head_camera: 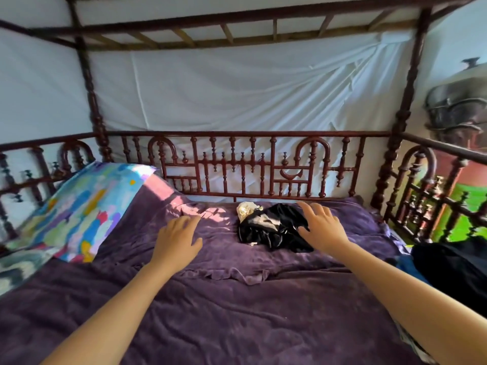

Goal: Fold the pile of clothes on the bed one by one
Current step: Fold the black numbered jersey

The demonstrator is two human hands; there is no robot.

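Observation:
A small crumpled pile of clothes (271, 227), mostly black fabric with a pale cream piece at its far left, lies on the purple bedspread (224, 299) near the far rail. My right hand (320, 223) hovers over the pile's right side, fingers spread, holding nothing. My left hand (178, 237) is stretched out over the bare bedspread to the left of the pile, fingers apart and empty. Both forearms reach in from the lower corners.
A carved dark-red wooden rail (250, 167) runs along the far side and both ends of the bed. A multicoloured pillow (81, 209) lies at the left. Dark cloth (453, 270) sits at the right edge. White sheeting hangs behind the rail.

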